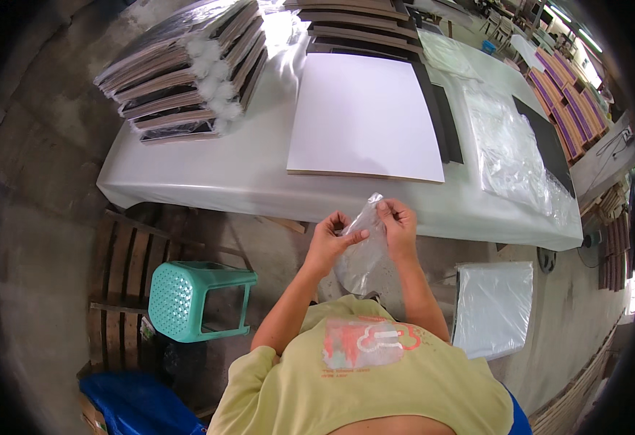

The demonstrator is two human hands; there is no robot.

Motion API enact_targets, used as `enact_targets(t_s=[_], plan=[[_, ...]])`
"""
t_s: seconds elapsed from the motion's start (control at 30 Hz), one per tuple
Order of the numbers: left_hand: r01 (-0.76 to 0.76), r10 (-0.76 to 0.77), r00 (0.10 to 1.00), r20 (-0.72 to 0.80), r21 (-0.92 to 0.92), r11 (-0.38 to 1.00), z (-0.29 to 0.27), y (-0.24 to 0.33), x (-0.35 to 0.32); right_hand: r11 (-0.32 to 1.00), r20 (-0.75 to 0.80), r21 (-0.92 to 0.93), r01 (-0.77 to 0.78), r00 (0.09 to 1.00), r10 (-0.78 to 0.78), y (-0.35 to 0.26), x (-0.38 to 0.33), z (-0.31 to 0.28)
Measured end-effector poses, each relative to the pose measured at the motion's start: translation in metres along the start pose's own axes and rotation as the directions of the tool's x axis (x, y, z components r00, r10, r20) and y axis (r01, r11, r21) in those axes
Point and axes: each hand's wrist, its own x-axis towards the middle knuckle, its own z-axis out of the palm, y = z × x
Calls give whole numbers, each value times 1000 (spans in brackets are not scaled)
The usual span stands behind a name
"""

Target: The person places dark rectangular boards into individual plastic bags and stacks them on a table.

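Note:
Between my two hands, just off the near edge of the table, hangs a thin clear plastic bag (361,264). My left hand (334,241) pinches its left side with thumb and fingers. At its upper right edge, my right hand (398,225) grips the plastic. Beyond my hands a square white board (364,116) lies on top of dark boards near the table's front edge. To the right on the table, a loose pile of clear plastic bags (503,148) rests partly over a dark board (545,141).
A stack of plastic-wrapped boards (180,80) stands at the table's (209,170) left, more boards (364,32) at the back. Below left are a green stool (201,301), a wooden pallet (118,283) and blue sheeting (140,406). A plastic-covered stack (493,308) sits lower right.

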Motion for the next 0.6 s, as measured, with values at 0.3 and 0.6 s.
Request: enact_targets(t_s=[0.3,0.6], plan=[[-47,43,996,-73,-65,997,-15,-2,9,858,-18,-364,363,918,-396,-17,0,29],[88,-76,996,46,-451,888,-6,13,13,931,97,-247,269,963,-252,-6,4,23]])
